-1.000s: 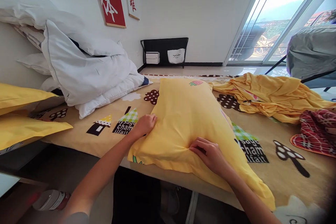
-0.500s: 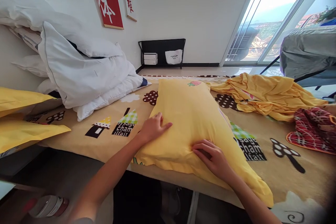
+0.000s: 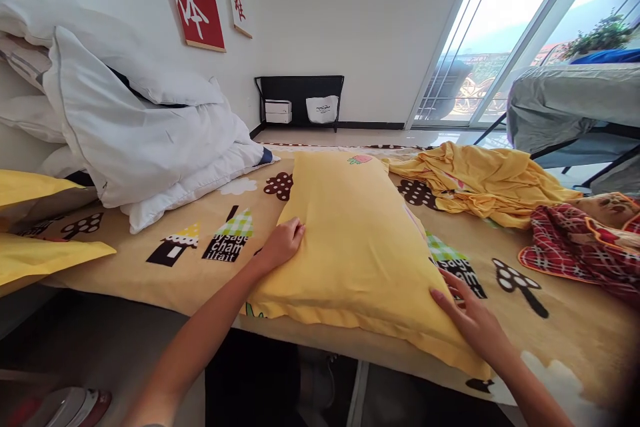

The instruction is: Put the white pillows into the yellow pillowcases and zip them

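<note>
At the bed's (image 3: 125,283) near edge, left hand (image 3: 283,243) pinching yellow pillow's (image 3: 345,240) left side, right hand (image 3: 470,317) resting spread at right.

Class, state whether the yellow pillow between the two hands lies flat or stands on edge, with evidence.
Flat: the yellow pillow lies on the patterned sheet, its broad face upward.

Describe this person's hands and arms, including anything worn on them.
Both the left hand and right hand are bare, with no gloves, rings or watch visible. The forearms are slim and uncovered; what seems a sliver of grey sleeve shows at the bottom edge, on the left arm.
</note>
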Action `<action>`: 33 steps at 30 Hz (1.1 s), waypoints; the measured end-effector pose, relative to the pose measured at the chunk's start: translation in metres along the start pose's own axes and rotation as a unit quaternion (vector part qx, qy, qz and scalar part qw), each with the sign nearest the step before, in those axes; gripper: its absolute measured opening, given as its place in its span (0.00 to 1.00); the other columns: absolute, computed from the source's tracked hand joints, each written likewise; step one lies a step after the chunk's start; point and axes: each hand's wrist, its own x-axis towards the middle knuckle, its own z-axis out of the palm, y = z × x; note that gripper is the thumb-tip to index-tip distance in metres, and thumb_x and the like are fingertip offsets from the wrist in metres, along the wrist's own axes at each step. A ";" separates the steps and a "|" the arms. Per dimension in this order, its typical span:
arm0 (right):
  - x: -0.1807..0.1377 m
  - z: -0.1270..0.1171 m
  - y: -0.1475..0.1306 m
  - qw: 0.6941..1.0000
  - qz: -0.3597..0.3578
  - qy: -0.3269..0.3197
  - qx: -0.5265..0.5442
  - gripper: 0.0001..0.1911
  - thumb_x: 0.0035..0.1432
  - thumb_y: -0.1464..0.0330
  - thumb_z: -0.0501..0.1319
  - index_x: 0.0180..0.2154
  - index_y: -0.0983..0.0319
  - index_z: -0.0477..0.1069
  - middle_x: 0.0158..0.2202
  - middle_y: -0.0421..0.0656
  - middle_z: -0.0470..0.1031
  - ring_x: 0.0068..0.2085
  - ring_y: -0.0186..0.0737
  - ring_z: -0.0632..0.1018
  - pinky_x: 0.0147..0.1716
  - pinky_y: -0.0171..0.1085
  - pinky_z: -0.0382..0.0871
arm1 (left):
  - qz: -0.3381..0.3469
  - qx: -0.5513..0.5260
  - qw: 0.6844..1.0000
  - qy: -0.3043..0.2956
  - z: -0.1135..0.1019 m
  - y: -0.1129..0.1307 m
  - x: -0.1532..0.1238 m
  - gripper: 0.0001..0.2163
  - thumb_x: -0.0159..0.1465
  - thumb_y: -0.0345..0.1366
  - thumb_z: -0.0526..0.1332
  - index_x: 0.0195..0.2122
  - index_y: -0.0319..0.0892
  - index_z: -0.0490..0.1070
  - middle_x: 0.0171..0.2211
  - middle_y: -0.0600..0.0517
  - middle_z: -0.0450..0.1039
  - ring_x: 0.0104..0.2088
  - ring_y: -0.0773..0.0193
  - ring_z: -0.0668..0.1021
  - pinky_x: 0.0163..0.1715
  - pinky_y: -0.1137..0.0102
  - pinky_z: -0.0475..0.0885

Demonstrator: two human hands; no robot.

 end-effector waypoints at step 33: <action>-0.026 0.021 -0.113 0.891 -0.309 0.332 0.015 0.19 0.65 0.59 0.46 0.40 0.58 0.74 0.31 0.49 0.79 0.40 0.54 0.80 0.41 0.51 0.69 | 0.143 -0.379 0.875 0.265 -0.062 0.172 0.101 0.24 0.63 0.48 0.59 0.19 0.42 0.47 0.19 0.58 0.46 0.21 0.74 0.55 0.21 0.73 0.52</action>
